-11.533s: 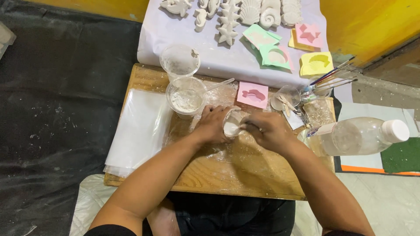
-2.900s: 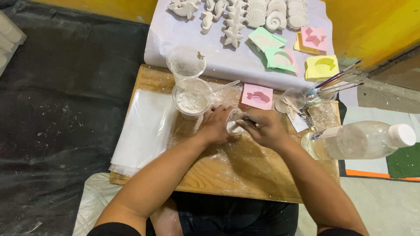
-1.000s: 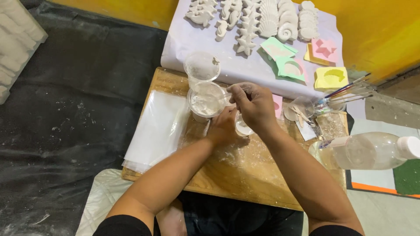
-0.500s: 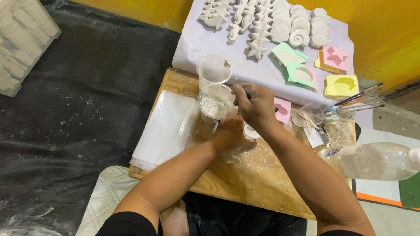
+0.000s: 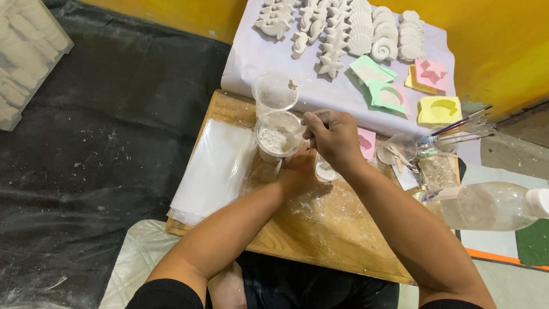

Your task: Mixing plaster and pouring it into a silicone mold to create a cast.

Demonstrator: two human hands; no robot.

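Our right hand (image 5: pixel 334 140) hung over the rim of the clear plastic cup of white powder (image 5: pixel 278 135), fingers (image 5: pixel 313 121) pinched together at the cup's edge; what they pinched we could not make out. Our left hand (image 5: pixel 297 169) sat just below the cup, mostly hidden under the right wrist, so whether its fingers were closed we could not tell. A small white piece (image 5: pixel 325 170) showed between the two hands. The cup stood on the dusty wooden board (image 5: pixel 320 229), an empty clear cup (image 5: pixel 275 91) just behind it and a stack of clear plastic sheets (image 5: pixel 214 169) to its left. Beyond lay a pale sheet (image 5: pixel 246 57) carrying white cast shells and starfish (image 5: pixel 343 28), with coloured moulds (image 5: pixel 400 86) to the right. A clear bottle (image 5: pixel 489 206) lay on its side, far right, with brushes (image 5: pixel 457 127) close above it.
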